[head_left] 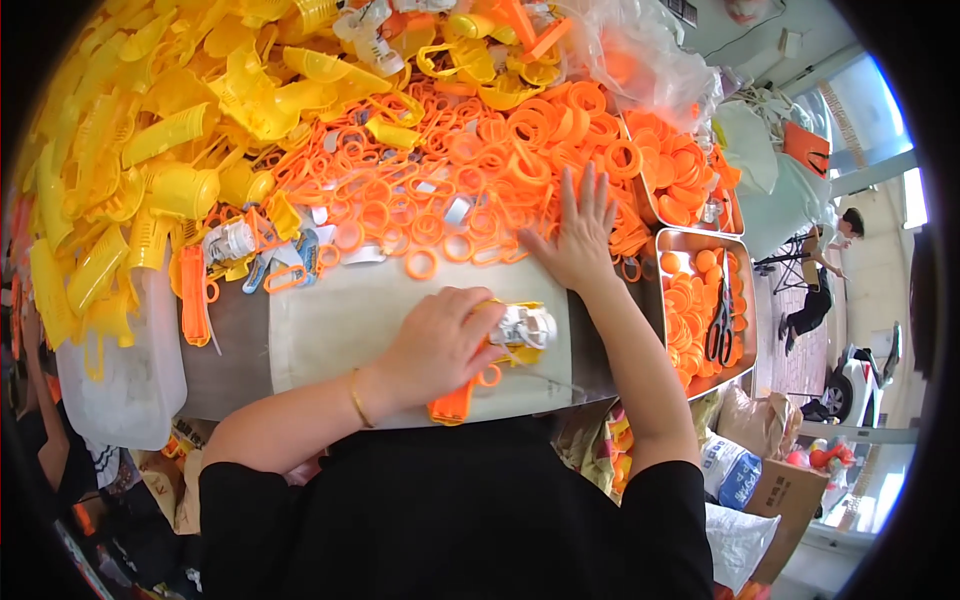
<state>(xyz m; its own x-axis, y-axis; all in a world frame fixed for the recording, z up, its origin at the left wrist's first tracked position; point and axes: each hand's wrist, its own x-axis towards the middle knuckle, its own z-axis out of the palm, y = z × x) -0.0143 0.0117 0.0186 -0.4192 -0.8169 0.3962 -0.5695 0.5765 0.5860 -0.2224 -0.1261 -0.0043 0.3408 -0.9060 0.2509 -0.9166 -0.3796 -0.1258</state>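
My left hand [440,335] is closed over a half-built plastic toy [527,328] with a white mechanism, yellow shell edges and an orange handle, low over the pale mat [325,330]. Part of the toy is hidden under my palm and fingers. Reaching farther forward, my right hand [578,235] has its fingers spread at the near edge of a heap of orange plastic rings [375,195]. Nothing shows in that hand. A similar toy assembly [228,242], white with an orange handle, lies left of the mat.
Yellow plastic shells [180,135] are piled high at the far left, above a translucent bin [120,390]. To the right, metal trays [748,320] hold orange discs [685,315] and black-handled scissors [722,325]. A clear plastic bag [650,60] lies behind. Another person [815,280] is far right.
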